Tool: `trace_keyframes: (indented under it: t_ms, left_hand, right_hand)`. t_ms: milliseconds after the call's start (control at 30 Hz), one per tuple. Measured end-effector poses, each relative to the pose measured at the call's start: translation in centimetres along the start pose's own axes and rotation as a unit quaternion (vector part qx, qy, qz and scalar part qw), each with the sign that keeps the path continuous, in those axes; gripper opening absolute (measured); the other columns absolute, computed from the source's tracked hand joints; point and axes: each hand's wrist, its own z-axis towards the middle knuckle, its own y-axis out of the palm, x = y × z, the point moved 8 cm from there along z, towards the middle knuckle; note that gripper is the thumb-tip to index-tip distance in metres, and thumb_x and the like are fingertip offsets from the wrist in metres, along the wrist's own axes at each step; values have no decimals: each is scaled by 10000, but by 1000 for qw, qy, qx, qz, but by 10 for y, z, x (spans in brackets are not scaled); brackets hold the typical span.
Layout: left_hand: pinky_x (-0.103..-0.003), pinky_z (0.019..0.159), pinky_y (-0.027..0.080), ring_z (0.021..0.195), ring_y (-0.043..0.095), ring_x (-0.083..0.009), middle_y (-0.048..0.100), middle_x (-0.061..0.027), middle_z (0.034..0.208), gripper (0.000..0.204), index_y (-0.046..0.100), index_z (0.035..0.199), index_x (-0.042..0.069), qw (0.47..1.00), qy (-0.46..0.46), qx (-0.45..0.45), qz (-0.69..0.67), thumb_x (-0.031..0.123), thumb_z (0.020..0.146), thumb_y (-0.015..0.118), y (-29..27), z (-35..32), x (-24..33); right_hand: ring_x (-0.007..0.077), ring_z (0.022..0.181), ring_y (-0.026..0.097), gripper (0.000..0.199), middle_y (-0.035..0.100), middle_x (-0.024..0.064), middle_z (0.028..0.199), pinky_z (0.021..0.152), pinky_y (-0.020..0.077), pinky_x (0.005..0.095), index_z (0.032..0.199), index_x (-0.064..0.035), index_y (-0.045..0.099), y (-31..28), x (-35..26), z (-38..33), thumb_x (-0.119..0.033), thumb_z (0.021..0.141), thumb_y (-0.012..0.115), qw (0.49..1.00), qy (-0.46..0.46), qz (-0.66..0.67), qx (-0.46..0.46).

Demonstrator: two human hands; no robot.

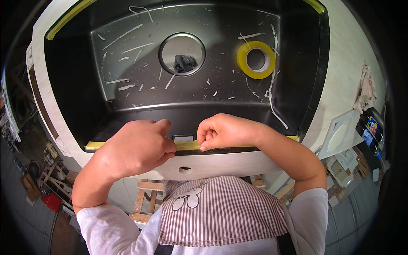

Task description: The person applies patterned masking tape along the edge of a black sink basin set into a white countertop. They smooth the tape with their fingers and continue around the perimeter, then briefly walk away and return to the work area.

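Striped apron [229,212] is hanging nearest; left hand [138,144] and right hand [225,131] are touching yellow tape [186,145], fingers nearly closed, hold unclear; uneven pulling could crease it.

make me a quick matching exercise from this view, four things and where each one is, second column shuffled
Things
1. yellow tape roll
2. dark crumpled piece
3. beige rag
4. right hand

Places
A. near the pale counter's right edge
B. at the yellow tape strip
C. on the sink floor
D. within the drain opening

Pairs: 1-C, 2-D, 3-A, 4-B
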Motion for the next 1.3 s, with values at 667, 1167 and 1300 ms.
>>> trace_keyframes:
  t_ms: [667,1167,1300]
  left_hand:
    - [-372,631,484,713,588,-229,543,-42,816,72,752,837,161,999,7,-32,14,201,803,703,3,3,-2]
    - [-374,630,482,707,585,-230,541,-46,806,58,737,814,156,1000,10,-25,1,196,805,697,3,4,-3]
    - [-376,631,480,703,583,-231,541,-45,806,59,736,813,157,1000,13,-25,1,195,808,692,4,4,-3]
  right_hand:
    - [103,630,556,160,616,9,694,592,454,296,896,-36,676,0,-3,1,-168,842,749,998,-8,-57,33]
    - [145,634,558,160,591,34,706,612,462,327,854,-33,665,0,-9,-2,-156,808,755,994,-20,-87,63]
    - [162,654,560,155,579,39,724,629,463,341,845,-43,657,0,-11,-2,-159,807,752,992,-30,-104,67]
